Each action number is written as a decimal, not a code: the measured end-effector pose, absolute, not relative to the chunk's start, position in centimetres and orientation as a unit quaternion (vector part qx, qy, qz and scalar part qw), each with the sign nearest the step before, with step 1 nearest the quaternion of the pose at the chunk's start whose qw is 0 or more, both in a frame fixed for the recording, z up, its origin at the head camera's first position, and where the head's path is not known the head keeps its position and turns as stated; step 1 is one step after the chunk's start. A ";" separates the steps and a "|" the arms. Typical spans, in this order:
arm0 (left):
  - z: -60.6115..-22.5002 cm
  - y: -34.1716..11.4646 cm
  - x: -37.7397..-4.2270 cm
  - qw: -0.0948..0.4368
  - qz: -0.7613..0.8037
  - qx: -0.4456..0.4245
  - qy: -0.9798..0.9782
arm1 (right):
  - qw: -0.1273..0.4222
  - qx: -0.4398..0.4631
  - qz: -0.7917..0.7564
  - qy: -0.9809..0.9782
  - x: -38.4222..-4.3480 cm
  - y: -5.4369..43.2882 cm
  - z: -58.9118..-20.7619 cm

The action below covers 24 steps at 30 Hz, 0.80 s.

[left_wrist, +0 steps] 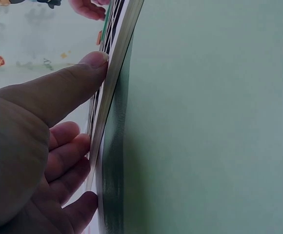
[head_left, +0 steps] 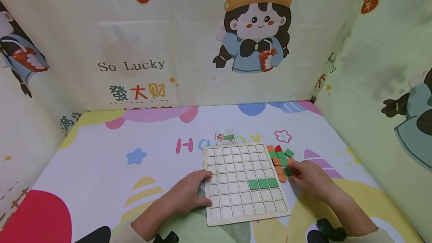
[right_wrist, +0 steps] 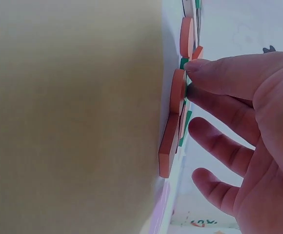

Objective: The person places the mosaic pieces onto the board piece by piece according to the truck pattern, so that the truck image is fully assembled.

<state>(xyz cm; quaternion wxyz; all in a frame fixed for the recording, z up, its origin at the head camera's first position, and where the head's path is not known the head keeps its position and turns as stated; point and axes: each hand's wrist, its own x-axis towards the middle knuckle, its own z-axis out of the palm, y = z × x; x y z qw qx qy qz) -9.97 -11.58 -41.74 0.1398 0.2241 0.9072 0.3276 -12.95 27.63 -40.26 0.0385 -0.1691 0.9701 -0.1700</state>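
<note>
A wooden grid board [head_left: 233, 221] lies on the table, with three green square tiles [head_left: 263, 183] side by side in one row at its right. My left hand [head_left: 189, 192] rests at the board's left edge. Its thumb [left_wrist: 85, 73] touches the rim, and the other fingers are loosely bent. Beside the board's right edge, my right hand [head_left: 312, 179] pinches a green tile [head_left: 288, 171] between thumb and index finger, low over the loose pieces. The fingertips partly hide that tile. In the right wrist view, orange pieces [right_wrist: 178, 91] lie close to the fingertips.
Several loose green and orange tiles [head_left: 276, 161] and a red piece [head_left: 278, 148] lie along the board's right edge. A small picture card [head_left: 225, 136] lies behind the board. Printed cloth walls [head_left: 189, 48] enclose the table at the back and sides.
</note>
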 end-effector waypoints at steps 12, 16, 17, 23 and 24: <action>-41.9 -11.5 -10.0 0.136 0.325 0.224 0.909 | 0.036 -0.171 -0.169 0.970 -13.1 27.4 -40.3; -41.9 -11.5 -9.9 0.138 0.324 0.221 0.909 | 0.035 -0.169 -0.167 0.971 -13.2 27.3 -40.3; -41.9 -11.5 -9.9 0.138 0.324 0.221 0.909 | 0.037 -0.168 -0.167 0.971 -13.3 27.3 -40.3; -42.0 -11.6 -10.0 0.138 0.326 0.223 0.908 | 0.046 -0.161 -0.165 0.972 -13.3 27.2 -40.3; -42.0 -11.6 -9.9 0.137 0.326 0.223 0.908 | 0.047 -0.160 -0.165 0.972 -13.3 27.2 -40.3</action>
